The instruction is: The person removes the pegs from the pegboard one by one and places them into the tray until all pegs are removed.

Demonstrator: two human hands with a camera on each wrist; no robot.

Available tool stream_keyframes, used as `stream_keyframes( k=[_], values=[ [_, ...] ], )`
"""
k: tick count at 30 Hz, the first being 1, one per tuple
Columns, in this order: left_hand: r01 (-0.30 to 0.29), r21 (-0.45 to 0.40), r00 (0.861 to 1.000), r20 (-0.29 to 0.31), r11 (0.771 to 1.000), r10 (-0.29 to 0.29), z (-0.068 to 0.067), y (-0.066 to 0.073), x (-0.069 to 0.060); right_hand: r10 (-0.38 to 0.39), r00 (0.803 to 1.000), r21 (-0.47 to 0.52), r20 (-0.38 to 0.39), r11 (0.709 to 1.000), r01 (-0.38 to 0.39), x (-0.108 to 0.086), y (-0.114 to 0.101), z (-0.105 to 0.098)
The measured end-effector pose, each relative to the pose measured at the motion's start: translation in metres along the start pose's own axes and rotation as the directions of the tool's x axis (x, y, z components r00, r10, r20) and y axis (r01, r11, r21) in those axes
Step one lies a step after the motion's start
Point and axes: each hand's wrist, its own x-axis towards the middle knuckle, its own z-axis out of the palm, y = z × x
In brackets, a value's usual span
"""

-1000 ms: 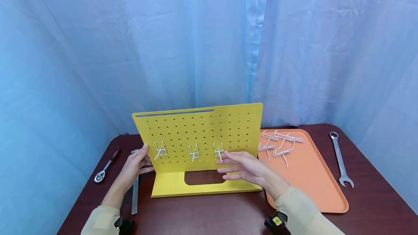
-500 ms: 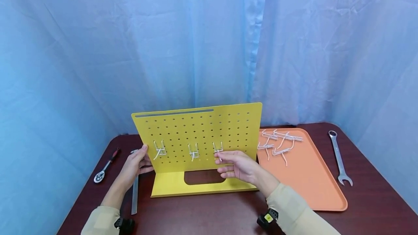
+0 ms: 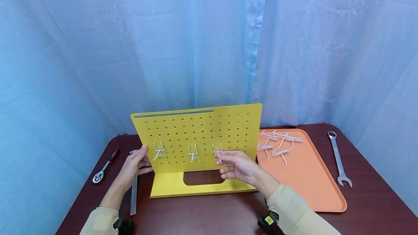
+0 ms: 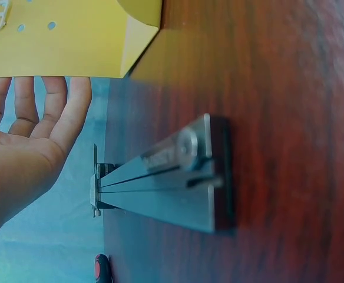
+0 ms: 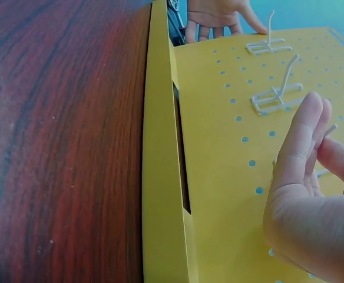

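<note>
The board [image 3: 199,139] stands on the worktop [image 3: 196,217] upon its own flat foot [image 3: 168,185], w/ the face of holes turned to the near side, prob. so that both hands can reach it well. L hand [image 3: 135,164] holds its left edge, fingers behind and thumb at the edge; this grip is, I think, for steadying, b/c a push from the front could make the board slide or rock. R hand [image 3: 240,166] pinches b/w thumb and fingers the prong of the right hook [image 3: 217,151], which is at the lower part of the board, approx. level w/ the middle hook [image 3: 193,153] and the left hook [image 3: 159,151]. The prong sticks out forward, so it gives a handy place for fingertips; if this hook sits fully in the holes, I cannot tell, b/c the fingers cover a part. The loose hooks [image 3: 281,152] lie at the far left of the tray [image 3: 310,180], near the board, prob. for short reach. Wrench [image 3: 339,159] lies right of the tray; ratchet [image 3: 106,165] and caliper [image 3: 133,197] lie left of the board, maybe put at the sides to not disturb the work.
</note>
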Motion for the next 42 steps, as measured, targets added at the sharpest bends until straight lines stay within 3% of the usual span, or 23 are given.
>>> stream_keyframes(
  k=[11,24,35,42],
  values=[
    [0.004,-0.001,1.0,-0.01,1.0,-0.004,0.001,-0.001,0.001,0.016,1.0,0.111,-0.01,0.994,-0.015,-0.002,0.001,0.003],
    [-0.009,-0.009,1.0,0.0,1.0,0.009,0.001,-0.002,0.001,0.02,0.997,0.24,0.069,0.97,-0.036,-0.006,-0.003,0.002],
    [0.006,-0.016,1.0,0.013,1.0,-0.006,0.003,-0.003,0.0,0.034,0.998,0.196,0.057,0.98,-0.044,-0.008,-0.001,0.003],
    [0.002,-0.002,1.0,-0.003,1.0,-0.002,0.002,-0.001,0.0,-0.015,0.998,0.137,0.054,0.991,0.007,-0.013,-0.005,0.005]
  ],
)
